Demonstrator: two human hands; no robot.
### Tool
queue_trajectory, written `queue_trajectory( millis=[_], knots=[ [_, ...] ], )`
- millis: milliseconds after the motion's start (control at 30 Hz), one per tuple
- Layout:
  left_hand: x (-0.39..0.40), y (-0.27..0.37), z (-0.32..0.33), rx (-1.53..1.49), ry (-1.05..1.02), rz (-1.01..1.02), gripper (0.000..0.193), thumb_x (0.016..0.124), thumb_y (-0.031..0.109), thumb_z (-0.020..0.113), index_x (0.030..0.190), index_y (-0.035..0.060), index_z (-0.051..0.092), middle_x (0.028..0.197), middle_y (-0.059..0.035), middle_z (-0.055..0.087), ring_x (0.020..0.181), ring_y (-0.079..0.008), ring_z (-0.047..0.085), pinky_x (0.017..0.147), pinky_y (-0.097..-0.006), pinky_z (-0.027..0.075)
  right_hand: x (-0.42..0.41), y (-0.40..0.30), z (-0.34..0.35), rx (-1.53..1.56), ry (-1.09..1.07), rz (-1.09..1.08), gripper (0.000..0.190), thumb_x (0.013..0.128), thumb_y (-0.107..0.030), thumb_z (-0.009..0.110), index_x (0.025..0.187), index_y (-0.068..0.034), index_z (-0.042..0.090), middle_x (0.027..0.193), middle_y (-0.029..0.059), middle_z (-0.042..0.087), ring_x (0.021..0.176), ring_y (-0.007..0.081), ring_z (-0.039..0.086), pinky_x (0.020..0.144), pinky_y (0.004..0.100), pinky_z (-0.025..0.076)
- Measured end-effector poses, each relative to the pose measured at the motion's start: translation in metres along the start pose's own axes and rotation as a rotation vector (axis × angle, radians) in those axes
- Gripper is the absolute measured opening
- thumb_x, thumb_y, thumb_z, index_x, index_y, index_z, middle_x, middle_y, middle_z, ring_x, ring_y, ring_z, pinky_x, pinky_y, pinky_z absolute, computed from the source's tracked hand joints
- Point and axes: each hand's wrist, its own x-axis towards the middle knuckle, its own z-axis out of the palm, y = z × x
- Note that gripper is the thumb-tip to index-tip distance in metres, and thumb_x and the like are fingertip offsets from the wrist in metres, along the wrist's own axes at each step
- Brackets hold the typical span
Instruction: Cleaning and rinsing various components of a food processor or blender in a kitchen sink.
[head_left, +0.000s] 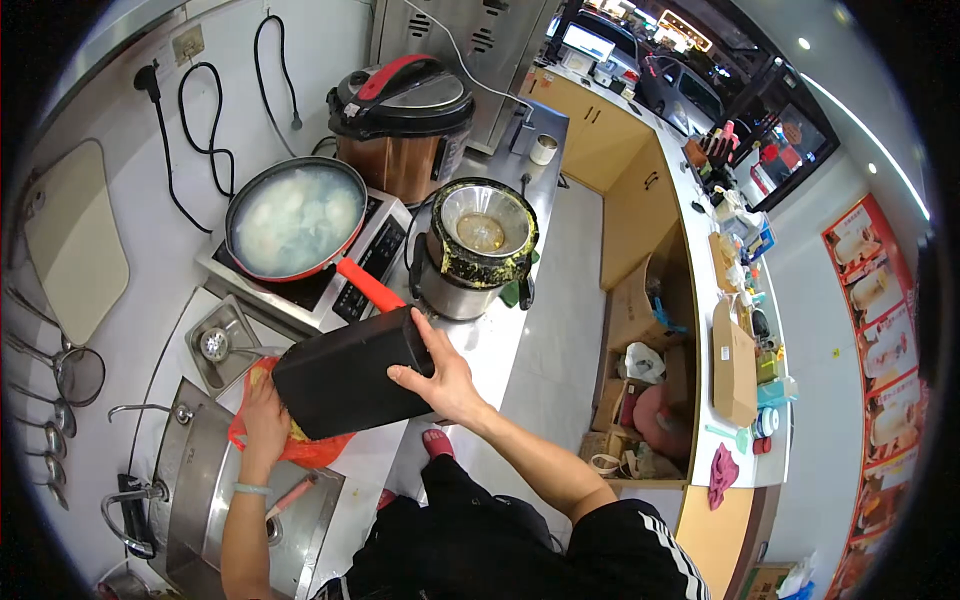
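Note:
My right hand (450, 382) grips the raised end of a black rectangular container (349, 375), thumb on its side and fingers over its edge. The container is tilted with its lower end above a red plastic bag (322, 452). Yellow pulp (297, 431) shows in the bag beside that end. My left hand (264, 420) is at the lower end, touching the bag or the container; its fingertips are partly hidden. Past the container stands a juicer base (457, 289) with a clear cone-shaped strainer (484, 221) on top, its black rim smeared with yellow pulp.
A red-handled frying pan (296, 217) of cloudy liquid sits on an induction cooker (352, 277). Behind the juicer is an electric pressure cooker (405, 135). A steel sink (199, 480) holds a pink-handled tool (292, 495). A small steel tray (221, 367) holds a ladle. Opposite runs a cluttered counter (701, 315).

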Motion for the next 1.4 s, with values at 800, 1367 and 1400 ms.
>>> queue_trajectory(
  millis=[800,1367,1400],
  knots=[
    [-0.01,0.014,0.001,0.167,0.015,-0.067,0.059,0.071,0.008,0.059,0.127,-0.001,0.044,0.135,-0.0192,0.04,0.128,-0.0358,0.033,0.107,-0.0436,0.025,-0.028,-0.009,-0.028,0.383,0.068,0.097,0.083,0.074,-0.023,0.072,0.141,-0.007,0.026,0.131,0.0137,0.043,0.107,0.0158,0.049,0.086,0.0294,0.044],
    [-0.011,0.001,-0.02,-0.263,0.203,-0.246,0.035,0.075,0.02,0.064,0.105,0.0093,0.051,0.132,-0.0162,0.043,0.126,-0.0369,0.036,0.102,-0.0462,0.031,-0.062,0.042,-0.073,0.78,0.576,0.225,0.056,0.086,-0.042,0.053,0.127,-0.004,0.044,0.124,0.0111,0.048,0.112,0.0254,0.048,0.096,0.0401,0.038],
    [-0.01,0.016,-0.025,-0.268,0.196,-0.242,0.035,0.075,0.02,0.064,0.105,0.0093,0.051,0.132,-0.0162,0.043,0.126,-0.0369,0.036,0.102,-0.0462,0.031,-0.07,0.046,-0.07,0.899,0.546,0.284,0.049,0.089,-0.037,0.052,0.126,-0.005,0.046,0.124,0.0094,0.051,0.111,0.0238,0.051,0.095,0.0396,0.041]
  ],
)
